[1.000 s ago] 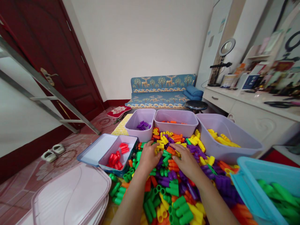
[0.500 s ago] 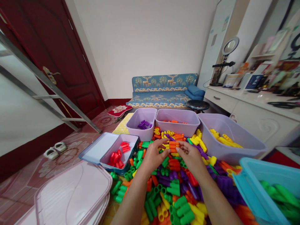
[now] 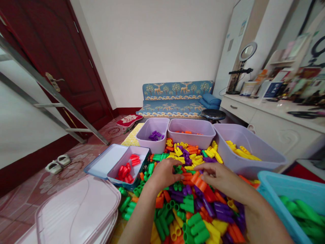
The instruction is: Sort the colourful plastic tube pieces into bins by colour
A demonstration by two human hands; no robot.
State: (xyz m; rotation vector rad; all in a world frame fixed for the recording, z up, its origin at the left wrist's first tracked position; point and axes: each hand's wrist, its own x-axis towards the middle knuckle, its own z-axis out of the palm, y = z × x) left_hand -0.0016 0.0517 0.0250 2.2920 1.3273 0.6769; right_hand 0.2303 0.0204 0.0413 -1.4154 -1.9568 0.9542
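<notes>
A mixed pile of plastic tube-shaped building blocks [image 3: 188,203] in green, purple, orange, yellow and red lies in front of me. My right hand [image 3: 215,174] pinches an orange block [image 3: 199,182] of joined tubes, tilted above the pile. To its left, my left hand [image 3: 165,173] hovers low over the blocks, thumb and fingers apart. Its fingertips are close to other orange pieces [image 3: 187,177]; whether they touch them I cannot tell. Green blocks [image 3: 195,228] lie nearer to me, between my forearms.
Lilac bins at the back hold purple [image 3: 155,136], orange [image 3: 186,132] and yellow blocks [image 3: 242,150]. Red pieces [image 3: 125,173] sit in a bin at left, green ones [image 3: 303,210] in a turquoise bin [image 3: 269,193] at right. Stacked lids [image 3: 76,206] lie front left.
Both hands were together at an orange block farther back. The right hand has moved right and nearer with an orange block; the left has come slightly lower, apart from it.
</notes>
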